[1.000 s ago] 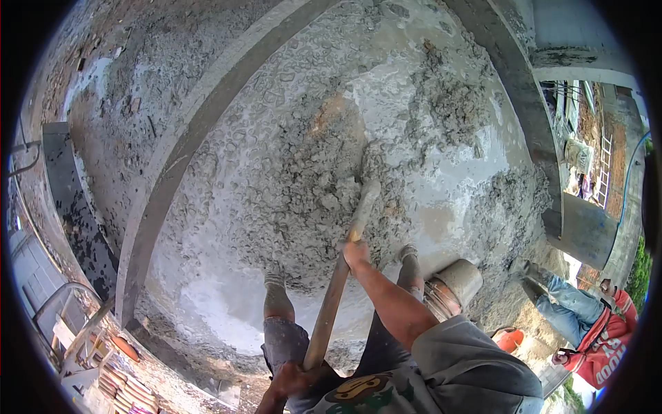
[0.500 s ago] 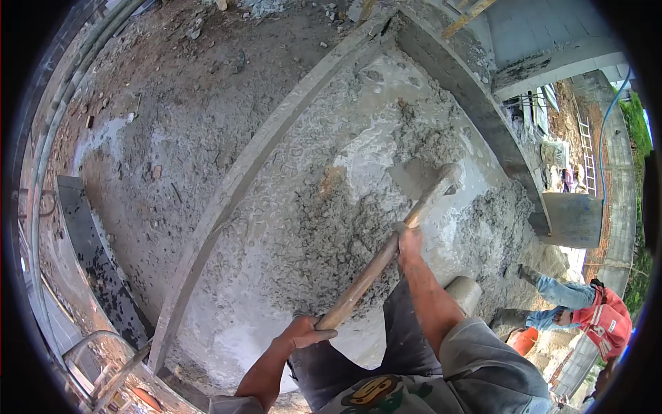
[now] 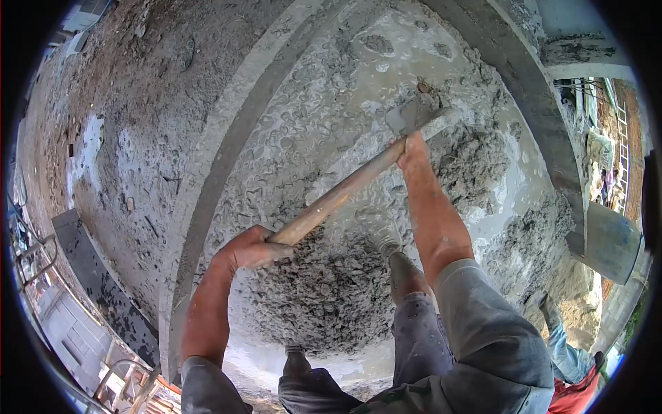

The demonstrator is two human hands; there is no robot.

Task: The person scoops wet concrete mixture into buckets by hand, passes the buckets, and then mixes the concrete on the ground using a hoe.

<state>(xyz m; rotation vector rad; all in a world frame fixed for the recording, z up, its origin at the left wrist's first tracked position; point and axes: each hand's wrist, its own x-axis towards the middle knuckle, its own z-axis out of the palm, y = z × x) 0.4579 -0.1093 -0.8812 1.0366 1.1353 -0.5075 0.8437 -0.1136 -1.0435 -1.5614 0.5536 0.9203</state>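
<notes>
A hoe with a thick wooden handle (image 3: 345, 193) slants across the middle of the view. My left hand (image 3: 254, 248) grips the handle's near end. My right hand (image 3: 414, 150) is wrapped round it further up, close to the head. The metal blade (image 3: 402, 117) is at the far end, over wet grey concrete mix; I cannot tell how deep it sits. A rough heap of darker, lumpy mix (image 3: 317, 297) lies below the handle, between my feet. My boots are partly coated with mix.
A concrete beam (image 3: 221, 131) runs along the left of the mix and a board-like edge (image 3: 538, 103) along its right. A person in a red top (image 3: 578, 393) is at the lower right, beside a large drum (image 3: 605, 241). A dark panel (image 3: 103, 283) lies at left.
Both hands and the hoe have moved forward, away from my body, and the handle lies flatter across the view. My right hand is nearer the blade. My view has shifted too.
</notes>
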